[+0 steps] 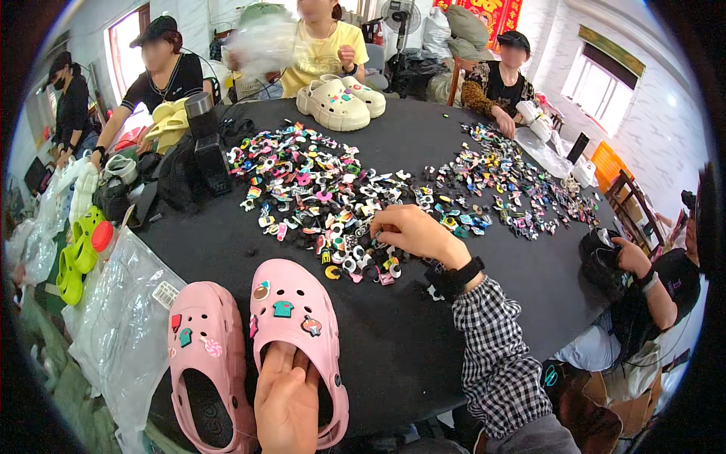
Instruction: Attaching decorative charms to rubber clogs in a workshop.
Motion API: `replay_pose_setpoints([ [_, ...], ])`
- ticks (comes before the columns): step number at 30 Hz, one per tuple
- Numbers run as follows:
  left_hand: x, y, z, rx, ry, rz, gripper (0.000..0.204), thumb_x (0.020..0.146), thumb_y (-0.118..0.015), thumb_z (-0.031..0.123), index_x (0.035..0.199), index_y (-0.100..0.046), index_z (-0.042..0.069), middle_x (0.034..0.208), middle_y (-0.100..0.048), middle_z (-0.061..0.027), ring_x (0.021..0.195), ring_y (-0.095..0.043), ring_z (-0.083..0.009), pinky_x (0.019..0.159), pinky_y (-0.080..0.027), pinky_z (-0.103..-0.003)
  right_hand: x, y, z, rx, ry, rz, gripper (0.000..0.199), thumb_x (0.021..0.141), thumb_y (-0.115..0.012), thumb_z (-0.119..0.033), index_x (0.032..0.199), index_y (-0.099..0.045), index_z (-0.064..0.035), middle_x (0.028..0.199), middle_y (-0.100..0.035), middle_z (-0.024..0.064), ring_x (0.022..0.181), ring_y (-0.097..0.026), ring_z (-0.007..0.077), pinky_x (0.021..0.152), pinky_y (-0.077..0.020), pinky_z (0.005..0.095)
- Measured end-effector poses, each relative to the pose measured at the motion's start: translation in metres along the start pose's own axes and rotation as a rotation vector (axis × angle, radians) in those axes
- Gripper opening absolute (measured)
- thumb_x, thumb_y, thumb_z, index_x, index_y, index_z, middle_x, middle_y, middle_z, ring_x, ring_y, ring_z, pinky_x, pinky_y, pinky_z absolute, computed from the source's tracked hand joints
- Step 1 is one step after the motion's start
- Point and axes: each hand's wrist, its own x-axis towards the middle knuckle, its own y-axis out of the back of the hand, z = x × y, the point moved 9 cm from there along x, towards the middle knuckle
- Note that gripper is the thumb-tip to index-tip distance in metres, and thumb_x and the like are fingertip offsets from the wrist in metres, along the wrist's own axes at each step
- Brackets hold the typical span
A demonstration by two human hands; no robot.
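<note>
At the far left edge of the round black table (pixel 423 333), green clogs (pixel 76 253) sit among clear plastic bags (pixel 125 318). Near the person, two pink clogs lie side by side: the left pink clog (pixel 204 363) rests untouched, with small charms on its top. The left hand (pixel 286 397) is pushed into the opening of the right pink clog (pixel 299 333), fingers tucked inside and out of sight, so how tightly it grips cannot be told. Farther out, a wide heap of colourful shoe charms (pixel 318 197) spreads over the table's middle. The right hand (pixel 412 231), with a black wrist strap and checked sleeve, rests fingers curled down on the heap's near-right edge; it seems to pinch a charm, though the fingertips are hidden. Beyond, a cream clog pair (pixel 340 98) stands on the far side, and a second charm pile (pixel 507 185) lies right.
</note>
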Motion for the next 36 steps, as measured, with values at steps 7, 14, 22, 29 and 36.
replay_pose_setpoints([
  [7, 0.0, 0.0, 0.0, 0.044, 0.011, 0.031, 0.042, 0.093, -0.045, -0.001, 0.135, -0.044, -0.004, 0.135, -0.051, -0.0107, 0.127, -0.045, -0.0223, 0.11, -0.033, -0.037, -0.005, 0.013, 0.008, 0.137, -0.156, -0.042, 0.013, 0.087, -0.064, -0.009, 0.098, -0.067, -0.003, 0.082, -0.07, 0.0084, 0.075, -0.065, 0.0133, 0.069, -0.0514, 0.0285],
  [14, 0.001, -0.001, 0.0, 0.009, -0.025, -0.011, 0.041, 0.094, -0.045, -0.001, 0.135, -0.045, -0.004, 0.136, -0.05, -0.0103, 0.128, -0.045, -0.0234, 0.111, -0.032, -0.037, -0.006, 0.018, -0.003, 0.241, -0.126, -0.052, 0.018, 0.082, -0.068, -0.01, 0.098, -0.068, -0.0023, 0.081, -0.069, 0.0096, 0.073, -0.066, 0.0185, 0.068, -0.0518, 0.0319],
  [22, 0.001, 0.0, 0.0, -0.021, -0.03, -0.037, 0.039, 0.093, -0.045, -0.003, 0.132, -0.047, -0.004, 0.134, -0.052, -0.0095, 0.126, -0.046, -0.0224, 0.11, -0.032, -0.037, -0.006, 0.013, 0.003, 0.304, -0.153, -0.075, 0.016, 0.087, -0.065, -0.013, 0.095, -0.067, -0.0001, 0.078, -0.07, 0.0091, 0.07, -0.067, 0.0159, 0.066, -0.0527, 0.0295],
  [29, 0.001, 0.004, -0.002, -0.005, -0.009, 0.017, 0.039, 0.093, -0.045, -0.003, 0.132, -0.047, -0.003, 0.131, -0.052, -0.0096, 0.125, -0.047, -0.0221, 0.11, -0.033, -0.037, -0.006, 0.015, 0.001, 0.303, -0.202, -0.075, 0.015, 0.09, -0.061, -0.013, 0.095, -0.066, 0.0005, 0.075, -0.069, 0.0073, 0.066, -0.066, 0.0137, 0.063, -0.0524, 0.0277],
  [36, 0.004, 0.001, -0.002, 0.056, -0.017, 0.012, 0.05, 0.089, -0.045, -0.002, 0.139, -0.037, -0.005, 0.141, -0.043, -0.0114, 0.131, -0.041, -0.0237, 0.111, -0.029, -0.038, -0.008, 0.014, 0.0, 0.545, -0.163, -0.11, 0.014, 0.086, -0.063, -0.005, 0.1, -0.067, -0.0027, 0.089, -0.069, 0.0029, 0.081, -0.062, 0.0098, 0.075, -0.0499, 0.026],
])
